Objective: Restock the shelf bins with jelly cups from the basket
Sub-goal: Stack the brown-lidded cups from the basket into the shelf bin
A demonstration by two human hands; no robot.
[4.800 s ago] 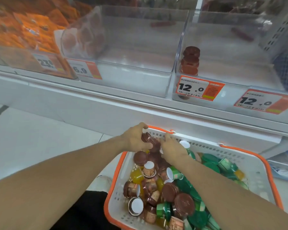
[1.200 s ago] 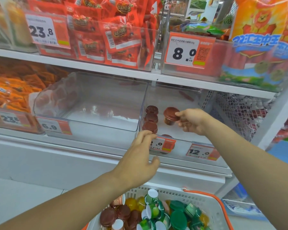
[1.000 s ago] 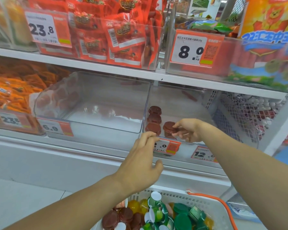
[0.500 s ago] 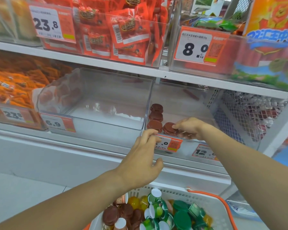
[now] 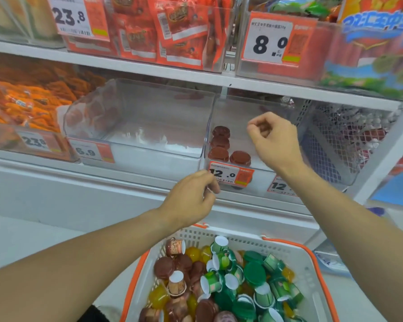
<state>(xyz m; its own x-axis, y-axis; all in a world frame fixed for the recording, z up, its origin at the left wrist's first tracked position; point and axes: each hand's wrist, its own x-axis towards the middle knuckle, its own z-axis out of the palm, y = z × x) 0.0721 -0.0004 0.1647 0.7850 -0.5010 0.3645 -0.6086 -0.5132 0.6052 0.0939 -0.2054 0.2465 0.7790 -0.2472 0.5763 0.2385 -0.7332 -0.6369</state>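
Jelly cups: four brown-lidded cups stand in the clear right-hand shelf bin, three in a row along its left wall and a fourth, set down half a second ago, beside the front one.
Right hand: lifted clear above the bin, fingers loosely curled and holding nothing; it has let go of that fourth cup.
Left hand: hovering below the bin's 12.0 price tag, fingers slack and empty.
Basket: below, heaped with brown, green and yellow cups.
Meaning: one placement finished; most restocking remains, likely another reach into the basket.
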